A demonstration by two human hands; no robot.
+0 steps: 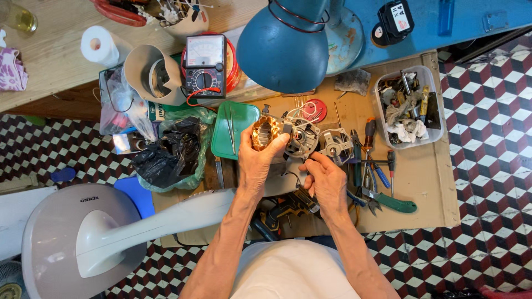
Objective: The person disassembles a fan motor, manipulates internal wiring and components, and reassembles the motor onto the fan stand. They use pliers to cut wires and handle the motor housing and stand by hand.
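- The fan motor (285, 135), stripped from its housing with copper windings bared, is held above the cardboard worktop (426, 188); judged mid-repair.
- Left hand (256, 160) fingers wrap the stator.
- Right hand (327, 180) fingers pinch a wire beneath the motor.
- Pliers (388, 200) lie right of the motor.

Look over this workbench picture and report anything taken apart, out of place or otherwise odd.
The fan motor is in pieces: the left hand holds its bare copper winding, and the right hand is just below the housing. The fan stand lies on its side. Pliers and screwdrivers are scattered loose.
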